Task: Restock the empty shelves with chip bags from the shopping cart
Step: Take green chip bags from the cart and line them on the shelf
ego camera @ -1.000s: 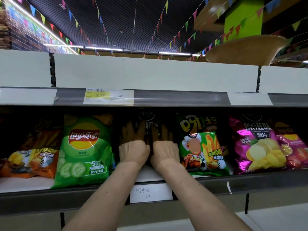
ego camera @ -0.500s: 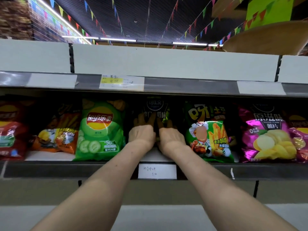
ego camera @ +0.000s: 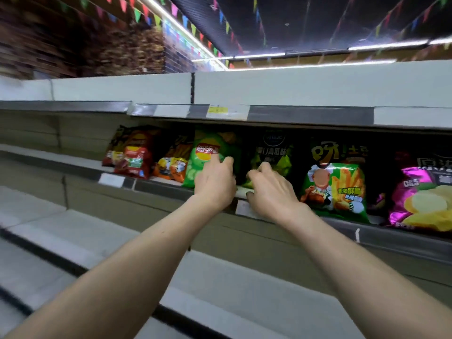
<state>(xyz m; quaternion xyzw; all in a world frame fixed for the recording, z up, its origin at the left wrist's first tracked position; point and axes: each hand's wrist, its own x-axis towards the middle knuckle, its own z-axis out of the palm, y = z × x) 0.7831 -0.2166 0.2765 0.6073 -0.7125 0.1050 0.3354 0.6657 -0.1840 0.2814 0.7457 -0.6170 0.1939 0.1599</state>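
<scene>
A dark green chip bag point(ego camera: 272, 154) is seen standing upright on the shelf point(ego camera: 396, 237), set back in shadow under the upper shelf rail point(ego camera: 305, 115). Directly in front of its lower part the right hand point(ego camera: 272, 192) is held, with its fingers point(ego camera: 265, 167) curled down towards the bag's bottom edge and the thumb near the shelf's front lip; whether the bag is actually pinched cannot be told through the blur. Just left of the dark green chip bag the left hand point(ego camera: 215, 182) is raised with loosely bent fingers, and it overlaps the right side of a light green chip bag point(ego camera: 208, 152). The two hands are kept apart by a narrow gap. Further left of the dark green chip bag an orange bag point(ego camera: 171, 165) and then red bags point(ego camera: 133, 155) are lined up. To its right a green fries bag point(ego camera: 335, 189) is placed, and beyond that a pink chip bag point(ego camera: 420, 199). Below the dark green chip bag a white price label point(ego camera: 244, 208) is fixed to the shelf front, partly covered by the right hand. Lower shelves point(ego camera: 208, 270) are seen beneath, a yellow tag point(ego camera: 217, 110) above and to the left, and coloured bunting point(ego camera: 146, 17) higher up.
</scene>
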